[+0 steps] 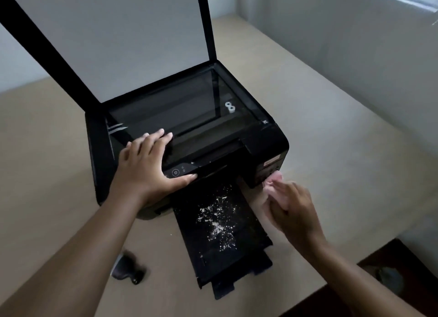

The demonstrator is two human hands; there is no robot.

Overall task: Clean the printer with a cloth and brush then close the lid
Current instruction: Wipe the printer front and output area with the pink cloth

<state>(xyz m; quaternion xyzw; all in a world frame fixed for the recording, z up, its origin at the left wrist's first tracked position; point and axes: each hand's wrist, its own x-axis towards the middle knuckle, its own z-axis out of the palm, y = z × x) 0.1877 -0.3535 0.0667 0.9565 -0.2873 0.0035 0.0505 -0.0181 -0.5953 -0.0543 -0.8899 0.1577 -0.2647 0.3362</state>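
At the near left of the beige table (308,108), a dark brush (129,268) lay on its side beside the person's left forearm, set down within reach, apparently for a later step. Right of it stood the black printer (263,148), its lid (113,39) raised steeply at the far side so the scanner glass (184,112) lay exposed. The left hand (147,165) was spread flat, fingers on the near edge of the glass and thumb along the control panel, holding nothing; it seemed to brace the machine against the push of wiping. From the printer's front, the output tray (248,243) stuck out toward the near side, speckled with white dust (219,219) that had not been cleared. Farther right, the right hand (291,210) bunched a pink cloth (272,186) in curled fingers and pressed it to the printer's near right corner, so I judged the cloth stage under way, with brushing and lid closing left to do.

The tabletop was plain and matte. Grey walls met behind it, a window strip showed at the far right, and a dark chair seat (403,269) sat at the near right.
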